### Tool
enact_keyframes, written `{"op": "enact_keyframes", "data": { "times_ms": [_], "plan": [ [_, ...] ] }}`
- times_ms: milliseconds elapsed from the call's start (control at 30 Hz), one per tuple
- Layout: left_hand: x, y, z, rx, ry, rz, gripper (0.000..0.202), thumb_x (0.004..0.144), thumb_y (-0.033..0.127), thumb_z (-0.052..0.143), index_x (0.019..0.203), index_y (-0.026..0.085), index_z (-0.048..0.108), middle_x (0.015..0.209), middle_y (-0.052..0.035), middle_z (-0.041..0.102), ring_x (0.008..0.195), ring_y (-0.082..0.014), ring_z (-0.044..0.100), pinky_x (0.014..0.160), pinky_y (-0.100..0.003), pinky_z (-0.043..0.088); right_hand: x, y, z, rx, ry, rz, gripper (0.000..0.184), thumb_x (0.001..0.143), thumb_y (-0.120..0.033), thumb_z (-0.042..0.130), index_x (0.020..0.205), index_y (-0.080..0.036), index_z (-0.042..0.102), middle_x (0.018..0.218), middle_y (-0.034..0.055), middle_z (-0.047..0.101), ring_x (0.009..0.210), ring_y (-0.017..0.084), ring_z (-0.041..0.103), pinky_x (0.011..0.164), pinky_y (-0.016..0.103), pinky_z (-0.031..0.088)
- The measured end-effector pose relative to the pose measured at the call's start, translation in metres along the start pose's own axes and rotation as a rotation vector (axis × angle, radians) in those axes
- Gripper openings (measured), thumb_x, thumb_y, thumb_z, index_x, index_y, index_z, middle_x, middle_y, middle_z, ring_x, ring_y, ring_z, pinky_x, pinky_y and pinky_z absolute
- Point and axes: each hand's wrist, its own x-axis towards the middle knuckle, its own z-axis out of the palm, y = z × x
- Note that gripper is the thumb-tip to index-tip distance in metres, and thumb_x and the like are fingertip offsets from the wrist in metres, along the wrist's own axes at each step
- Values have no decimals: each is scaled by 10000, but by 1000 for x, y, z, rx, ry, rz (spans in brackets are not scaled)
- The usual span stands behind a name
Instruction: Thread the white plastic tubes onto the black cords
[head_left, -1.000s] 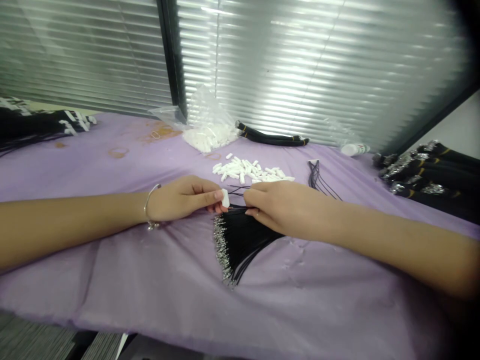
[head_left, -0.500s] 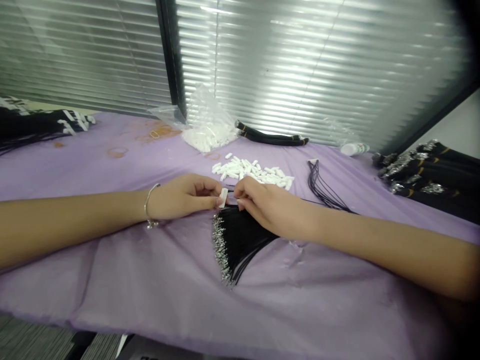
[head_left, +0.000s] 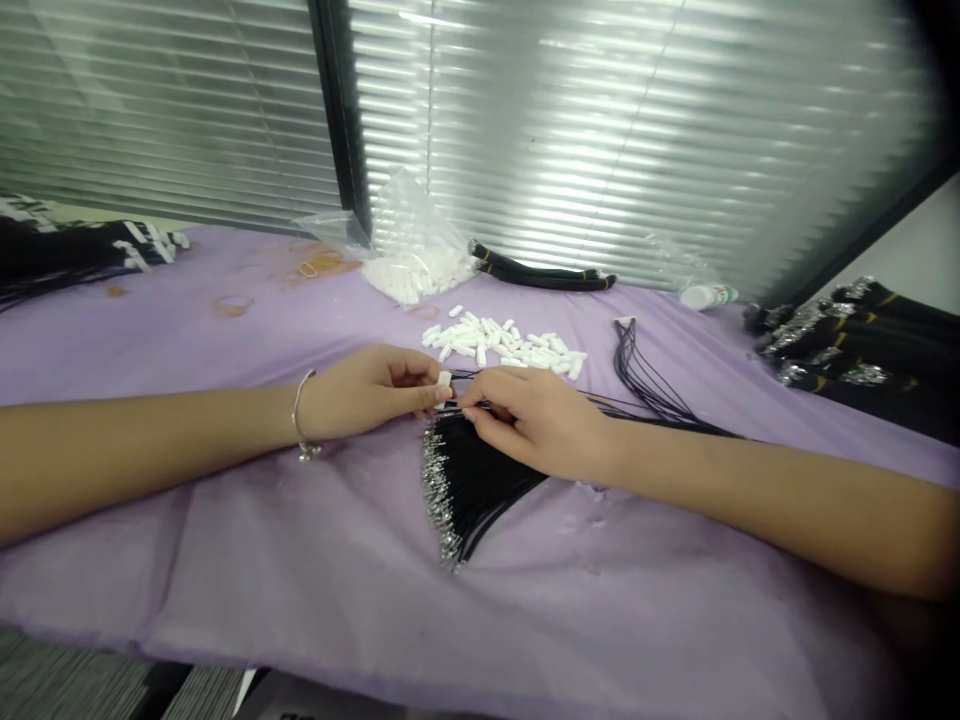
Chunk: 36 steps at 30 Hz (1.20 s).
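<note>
In the head view, the small white piece (head_left: 444,386) is right at the tips of the left hand (head_left: 375,392). The left thumb and finger are pressed together on it, so the left hand is the nearer one: it touches the piece. The long side of the piece runs away from the person with a bit of a lean, so it lies across the line from one hand to the other.

The right hand (head_left: 544,420) is just beside it. Its thumb and pointing finger are pinched on a thin black wire (head_left: 451,404), and a short bit of that wire pokes out to the left, toward the white piece. From the right fingertips, the piece is to the left and a tiny bit farther off. The gap is very small. I cannot tell if the wire end touches the piece, because it is too small to see well.

More thin wires pass behind the right fingers and go off to the right, to a loose bunch (head_left: 634,370) with a white end. Just under both sets of fingertips, on the near side, a fan of black wires (head_left: 491,475) lies on the purple cloth (head_left: 300,570). Its shiny metal tips (head_left: 437,490) are on the left side, below the left fingertips. A heap of white pieces (head_left: 525,347) lies past the fingers, on the far side.
</note>
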Motion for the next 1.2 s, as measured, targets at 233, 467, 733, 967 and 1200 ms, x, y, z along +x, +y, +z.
{"op": "enact_keyframes", "data": {
  "times_ms": [233, 467, 733, 967, 1200],
  "plan": [
    [3, -3, 0, -107, 39, -13, 213, 803, 299, 516, 782, 108, 609, 663, 1, 568, 619, -81, 501, 615, -184, 412, 1, -2, -3, -78, -94, 28, 218, 889, -228, 328, 869, -125, 520, 831, 58, 542, 735, 124, 485, 661, 250, 379],
    [5, -3, 1, -304, 64, -54, 226, 790, 281, 556, 923, 98, 569, 681, -5, 590, 564, -56, 485, 553, -167, 401, 2, -5, -11, -102, -77, 93, 200, 867, -254, 384, 877, -149, 554, 795, 31, 575, 705, 115, 505, 639, 244, 372],
    [-3, 3, 4, -403, -48, -95, 181, 816, 234, 528, 942, 105, 544, 689, -8, 594, 579, -64, 510, 571, -187, 432, 5, -6, -13, 336, -169, 356, 93, 795, -227, 461, 776, -162, 524, 653, -20, 559, 552, 70, 480, 524, 203, 351],
    [0, 2, 2, -433, -102, -107, 109, 827, 147, 491, 920, 95, 513, 716, -15, 597, 621, -71, 556, 641, -209, 472, 2, -7, -5, 389, -131, 359, 75, 778, -226, 473, 746, -164, 502, 632, -34, 520, 539, 57, 450, 498, 188, 339],
    [0, 2, 3, -446, -118, -84, 82, 822, 129, 481, 900, 103, 491, 722, -12, 587, 620, -67, 543, 642, -214, 470, 4, -13, -4, 311, -105, 361, 83, 762, -208, 477, 717, -153, 520, 586, -41, 523, 484, 43, 436, 471, 184, 305]
  ]
}}
